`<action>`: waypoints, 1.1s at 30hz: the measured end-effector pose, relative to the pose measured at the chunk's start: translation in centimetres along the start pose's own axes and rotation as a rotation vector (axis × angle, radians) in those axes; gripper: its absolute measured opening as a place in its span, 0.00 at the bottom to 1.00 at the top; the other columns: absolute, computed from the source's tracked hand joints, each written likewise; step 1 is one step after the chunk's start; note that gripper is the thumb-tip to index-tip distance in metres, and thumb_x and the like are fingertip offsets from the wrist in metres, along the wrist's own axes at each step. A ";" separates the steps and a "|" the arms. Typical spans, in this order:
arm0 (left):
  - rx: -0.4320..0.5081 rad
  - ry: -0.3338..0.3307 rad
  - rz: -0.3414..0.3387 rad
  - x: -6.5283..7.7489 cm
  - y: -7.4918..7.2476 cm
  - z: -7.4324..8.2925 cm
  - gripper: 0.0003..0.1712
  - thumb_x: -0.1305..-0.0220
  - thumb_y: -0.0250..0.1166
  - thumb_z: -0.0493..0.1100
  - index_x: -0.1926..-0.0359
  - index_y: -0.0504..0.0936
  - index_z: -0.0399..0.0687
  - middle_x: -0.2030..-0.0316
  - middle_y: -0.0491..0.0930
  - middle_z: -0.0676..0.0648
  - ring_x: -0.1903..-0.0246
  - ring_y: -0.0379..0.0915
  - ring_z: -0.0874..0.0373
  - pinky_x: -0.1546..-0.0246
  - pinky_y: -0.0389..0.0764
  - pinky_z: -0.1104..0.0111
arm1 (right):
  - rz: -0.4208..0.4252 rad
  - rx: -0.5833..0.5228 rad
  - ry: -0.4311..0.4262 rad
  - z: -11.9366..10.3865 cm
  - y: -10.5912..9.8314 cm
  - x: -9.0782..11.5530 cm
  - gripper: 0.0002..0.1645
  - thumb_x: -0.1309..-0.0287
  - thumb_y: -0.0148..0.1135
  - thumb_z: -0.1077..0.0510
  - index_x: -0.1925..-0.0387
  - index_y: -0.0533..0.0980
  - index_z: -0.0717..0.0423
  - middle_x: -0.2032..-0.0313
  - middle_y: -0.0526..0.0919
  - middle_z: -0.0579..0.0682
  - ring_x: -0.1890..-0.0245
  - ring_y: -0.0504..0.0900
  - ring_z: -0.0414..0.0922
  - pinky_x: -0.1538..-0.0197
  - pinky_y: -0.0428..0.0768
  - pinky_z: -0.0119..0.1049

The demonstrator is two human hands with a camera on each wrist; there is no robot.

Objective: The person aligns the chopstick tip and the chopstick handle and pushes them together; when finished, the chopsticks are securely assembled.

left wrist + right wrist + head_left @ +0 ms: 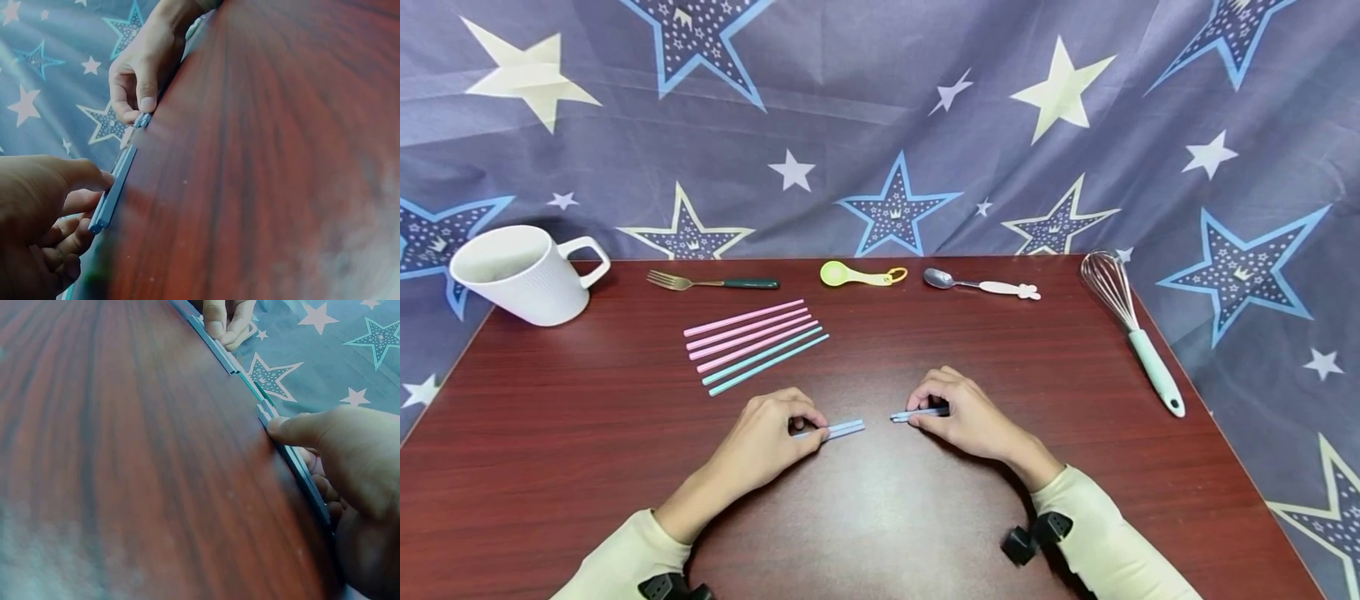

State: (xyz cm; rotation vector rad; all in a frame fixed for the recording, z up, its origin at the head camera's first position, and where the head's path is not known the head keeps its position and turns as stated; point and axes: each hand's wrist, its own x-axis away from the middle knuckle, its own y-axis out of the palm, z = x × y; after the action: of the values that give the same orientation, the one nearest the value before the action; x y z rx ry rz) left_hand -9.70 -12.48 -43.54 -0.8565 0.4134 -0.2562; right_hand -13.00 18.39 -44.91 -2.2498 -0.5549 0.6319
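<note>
My left hand pinches light blue straws between thumb and fingers, low over the table. They lie side by side, their free end pointing right. My right hand pinches more light blue straws, which point left toward the first bunch. A small gap separates the two bunches. The left wrist view shows the straws under my left thumb, close to the table surface. In the right wrist view the other straws run along under my right thumb. Fingers hide part of each bunch.
Several pink straws and two teal straws lie in a row beyond my left hand. Along the back are a white mug, a fork, a yellow-green measuring spoon and a spoon. A whisk lies at right.
</note>
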 end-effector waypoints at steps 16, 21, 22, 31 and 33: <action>-0.073 0.002 0.125 0.2 -0.5 -0.4 0.05 0.44 0.77 0.41 0.70 0.90 0.59 0.75 0.86 0.62 0.77 0.75 0.73 0.75 0.75 0.76 | 0.011 -0.027 -0.058 0.3 0.2 -0.1 0.07 0.43 0.76 0.60 0.65 0.84 0.47 0.68 0.81 0.40 0.63 0.76 0.37 0.57 0.76 0.32; -0.016 -0.006 0.121 -0.1 -0.8 -0.6 0.07 0.45 0.77 0.37 0.65 0.90 0.52 0.73 0.89 0.58 0.74 0.83 0.69 0.73 0.79 0.75 | 0.020 -0.083 -0.028 0.3 0.1 -0.1 0.07 0.42 0.74 0.62 0.64 0.84 0.49 0.67 0.81 0.40 0.64 0.77 0.36 0.58 0.77 0.31; -0.005 0.000 0.125 -0.1 -0.8 -0.7 0.08 0.46 0.76 0.36 0.64 0.90 0.50 0.72 0.89 0.57 0.73 0.85 0.67 0.73 0.79 0.75 | 0.021 -0.091 -0.022 0.3 0.0 -0.2 0.07 0.42 0.74 0.62 0.64 0.84 0.49 0.67 0.81 0.40 0.64 0.77 0.36 0.59 0.77 0.31; -0.011 0.088 0.187 -0.7 -1.0 -0.9 0.11 0.48 0.75 0.32 0.64 0.92 0.51 0.68 0.88 0.56 0.72 0.79 0.67 0.71 0.74 0.79 | 0.046 -0.114 -0.013 -0.2 -0.9 -1.0 0.03 0.38 0.72 0.60 0.63 0.84 0.52 0.68 0.80 0.41 0.65 0.77 0.36 0.60 0.77 0.32; -0.012 0.078 0.189 -0.8 -1.1 -0.8 0.12 0.47 0.74 0.32 0.64 0.91 0.52 0.67 0.88 0.57 0.71 0.79 0.67 0.70 0.75 0.77 | 0.062 -0.118 -0.022 -0.3 -1.1 -1.2 0.03 0.37 0.71 0.59 0.63 0.84 0.53 0.67 0.80 0.41 0.65 0.78 0.37 0.59 0.77 0.32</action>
State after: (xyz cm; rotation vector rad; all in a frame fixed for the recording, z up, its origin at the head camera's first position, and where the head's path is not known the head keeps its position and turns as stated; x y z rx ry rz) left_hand -10.83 -13.40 -42.98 -0.8149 0.5652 -0.1129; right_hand -14.03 18.30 -43.58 -2.3812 -0.5476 0.6712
